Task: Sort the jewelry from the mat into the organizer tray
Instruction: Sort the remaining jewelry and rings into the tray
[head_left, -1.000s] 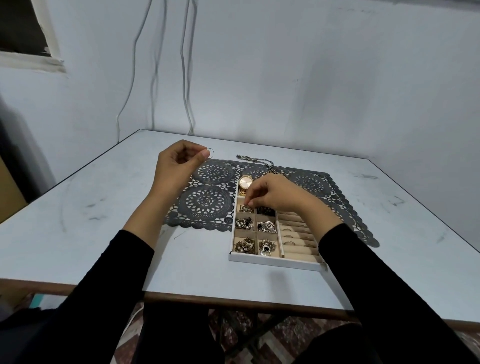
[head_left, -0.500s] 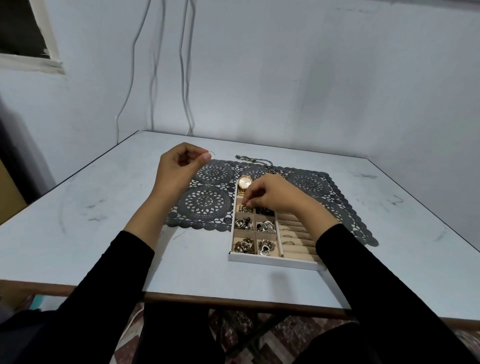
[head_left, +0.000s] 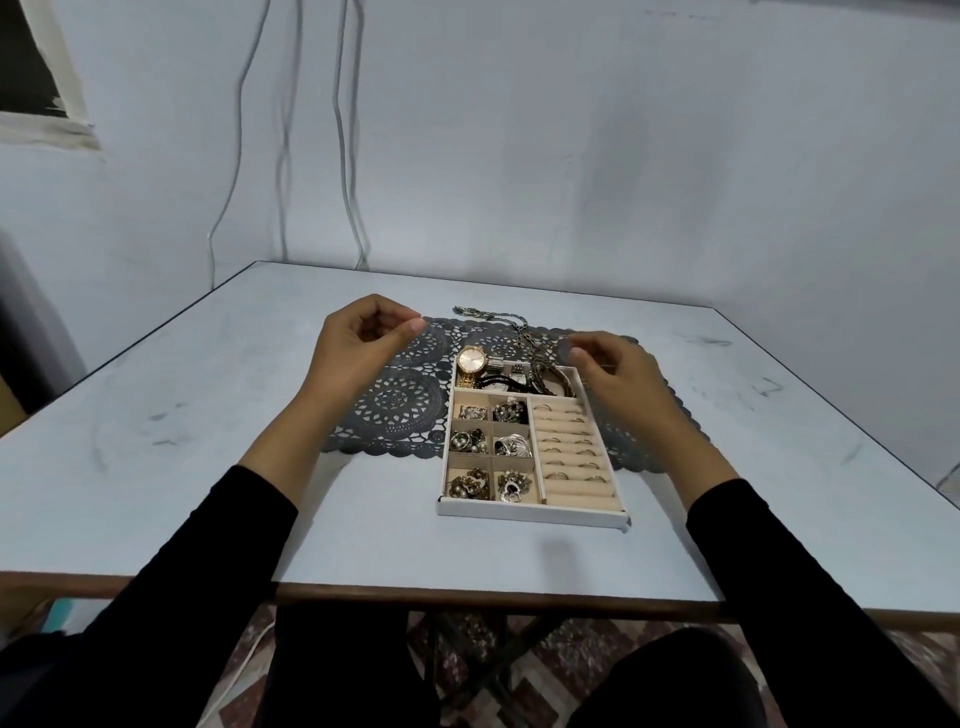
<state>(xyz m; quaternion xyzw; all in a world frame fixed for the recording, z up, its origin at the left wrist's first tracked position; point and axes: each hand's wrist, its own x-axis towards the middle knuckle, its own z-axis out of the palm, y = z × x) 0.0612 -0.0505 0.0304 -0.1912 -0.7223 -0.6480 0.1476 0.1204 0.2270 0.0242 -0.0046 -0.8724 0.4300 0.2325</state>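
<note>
Overlapping lacy dark mat (head_left: 400, 400): rectangular compartmented tray (head_left: 530, 512).

This looks like a plain room in a home, used as a makeshift work spot. The walls (head_left: 571, 156) are bare, painted pale blue and patchy, with loose cables (head_left: 340, 130) hanging down near the corner. A window (head_left: 31, 67) with a chipped frame sits at the upper left. The scuffed pale tabletop (head_left: 156, 467) has a worn wooden edge and stands over a patterned floor (head_left: 571, 660). A dark lace mat (head_left: 400, 405) and a tray (head_left: 530, 512) of jewelry (head_left: 514, 447) lie on it.
</note>
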